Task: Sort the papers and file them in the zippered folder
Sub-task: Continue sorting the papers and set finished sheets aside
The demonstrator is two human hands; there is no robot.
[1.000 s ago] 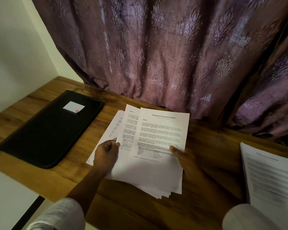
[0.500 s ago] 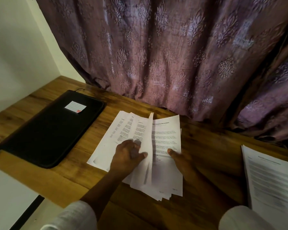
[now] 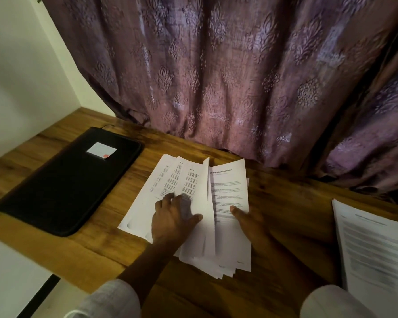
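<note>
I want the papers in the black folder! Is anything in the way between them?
No, only bare table lies between the papers and the black folder. The folder lies shut, though, so it needs opening first.

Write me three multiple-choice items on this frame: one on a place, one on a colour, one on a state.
1. Where is the folder relative to the fanned papers?
A. To their left
B. On top of them
C. To their right

2. What colour is the folder?
A. Red
B. Black
C. White

3. What state is the folder in?
A. Open, with papers inside
B. Standing on edge
C. Closed, lying flat

Answers:
1 A: it lies on the left part of the desk, apart from the papers.
2 B: its cover is black, with only a small white label.
3 C: its cover is shut and it lies flat on the desk.
</note>
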